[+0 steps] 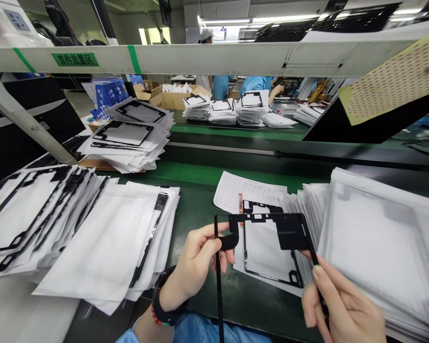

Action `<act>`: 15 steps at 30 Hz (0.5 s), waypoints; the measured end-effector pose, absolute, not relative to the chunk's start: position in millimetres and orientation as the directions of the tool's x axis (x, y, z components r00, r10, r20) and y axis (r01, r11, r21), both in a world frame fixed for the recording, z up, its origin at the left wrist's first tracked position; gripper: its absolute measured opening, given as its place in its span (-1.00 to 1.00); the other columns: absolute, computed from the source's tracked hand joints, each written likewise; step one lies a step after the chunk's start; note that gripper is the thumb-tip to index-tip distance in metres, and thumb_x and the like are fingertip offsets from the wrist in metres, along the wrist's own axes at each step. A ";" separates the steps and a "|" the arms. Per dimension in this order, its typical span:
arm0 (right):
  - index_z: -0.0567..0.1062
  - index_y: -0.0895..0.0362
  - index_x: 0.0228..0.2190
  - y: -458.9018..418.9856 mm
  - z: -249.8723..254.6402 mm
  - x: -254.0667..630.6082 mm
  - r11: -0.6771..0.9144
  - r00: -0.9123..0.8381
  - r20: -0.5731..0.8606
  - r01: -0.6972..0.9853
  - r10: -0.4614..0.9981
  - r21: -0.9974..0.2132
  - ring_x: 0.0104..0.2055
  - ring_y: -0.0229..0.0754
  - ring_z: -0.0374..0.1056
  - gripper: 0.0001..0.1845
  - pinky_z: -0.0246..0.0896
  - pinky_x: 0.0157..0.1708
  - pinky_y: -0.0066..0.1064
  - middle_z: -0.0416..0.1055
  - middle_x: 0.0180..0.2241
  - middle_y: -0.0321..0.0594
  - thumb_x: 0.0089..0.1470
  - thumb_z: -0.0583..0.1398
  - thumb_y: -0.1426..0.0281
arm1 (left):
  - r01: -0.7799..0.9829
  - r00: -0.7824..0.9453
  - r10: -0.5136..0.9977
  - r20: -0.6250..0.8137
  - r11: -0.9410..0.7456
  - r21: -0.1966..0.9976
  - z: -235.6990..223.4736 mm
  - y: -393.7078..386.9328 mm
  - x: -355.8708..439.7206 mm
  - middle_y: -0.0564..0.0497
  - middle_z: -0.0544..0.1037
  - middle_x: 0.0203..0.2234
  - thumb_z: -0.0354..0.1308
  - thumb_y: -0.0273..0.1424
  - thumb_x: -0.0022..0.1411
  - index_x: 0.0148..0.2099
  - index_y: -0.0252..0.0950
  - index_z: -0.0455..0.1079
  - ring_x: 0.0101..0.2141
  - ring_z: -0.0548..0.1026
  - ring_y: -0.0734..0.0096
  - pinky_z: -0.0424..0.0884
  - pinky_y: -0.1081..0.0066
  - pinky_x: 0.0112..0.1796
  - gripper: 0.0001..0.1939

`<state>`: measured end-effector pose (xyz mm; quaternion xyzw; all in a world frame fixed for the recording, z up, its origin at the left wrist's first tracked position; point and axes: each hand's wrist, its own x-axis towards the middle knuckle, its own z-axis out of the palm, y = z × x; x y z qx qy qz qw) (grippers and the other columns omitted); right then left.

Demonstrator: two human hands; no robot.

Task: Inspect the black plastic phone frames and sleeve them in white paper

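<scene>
Hands are both busy here, folks: our left hand (197,259) is pinching the left side of a thin black rectangular frame (291,231) between thumb and fingers, and our right hand (346,302) grips its right side. So the frame's held up near us, over the dark green surface (191,205), wide dark panel toward its right end. We've got a black wristband (165,297) and a red bead bracelet (156,317) on the left wrist.

Just behind what we're holding, a second black frame (271,278) lies on white sheets, with a red pen (240,202) and a handwritten white paper form (250,189) by its far side. Big stack of translucent white sleeves (379,238) on the right. Near left, we've got fanned white sheets (103,238) with black frames among them, plus another pile of white sheets and frames (128,155) farther back. Way across, there's an open brown cardboard box (169,99) and a person in blue (253,84), beyond the long white beam (207,59).
</scene>
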<state>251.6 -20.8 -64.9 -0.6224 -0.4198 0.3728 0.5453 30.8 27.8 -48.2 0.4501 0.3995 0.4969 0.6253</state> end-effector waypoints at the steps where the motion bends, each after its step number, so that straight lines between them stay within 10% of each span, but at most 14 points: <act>1: 0.47 0.27 0.08 -18.5 -64.9 250.7 -0.064 0.363 -0.021 0.107 0.931 -0.992 -0.88 -0.44 0.00 -0.32 -0.08 -0.85 -0.64 0.29 -0.77 -0.43 0.19 0.24 -0.02 | -0.274 0.191 0.979 -0.065 0.116 0.955 -50.3 30.2 31.0 -0.02 0.54 -0.60 0.10 -0.31 0.16 0.02 -0.49 0.54 -0.66 0.39 0.49 0.18 0.49 -0.61 -0.53; 10: 0.49 0.28 0.03 18.2 -92.1 255.7 -0.009 0.277 0.002 0.036 0.961 -0.999 -0.90 -0.38 0.02 -0.27 -0.14 -0.89 -0.62 0.33 -0.79 -0.38 0.12 0.24 -0.10 | -0.290 0.126 0.985 -0.114 0.147 0.946 -79.7 40.7 27.2 -0.02 0.61 -0.51 0.16 -0.16 0.24 0.27 -0.46 0.31 -0.57 0.48 0.45 0.35 0.46 -0.50 -0.34; 15: 0.42 0.29 0.09 25.4 -101.2 244.3 0.015 0.278 0.022 0.027 0.960 -1.000 -0.88 -0.35 0.09 -0.24 -0.04 -0.86 -0.58 0.37 -0.76 -0.37 0.17 0.19 -0.10 | -0.175 0.121 0.977 -0.176 0.196 0.965 -112.2 8.6 16.3 -0.06 0.63 -0.49 0.33 -0.05 0.14 -0.02 -0.38 0.56 -0.53 0.53 0.39 0.41 0.44 -0.47 -0.47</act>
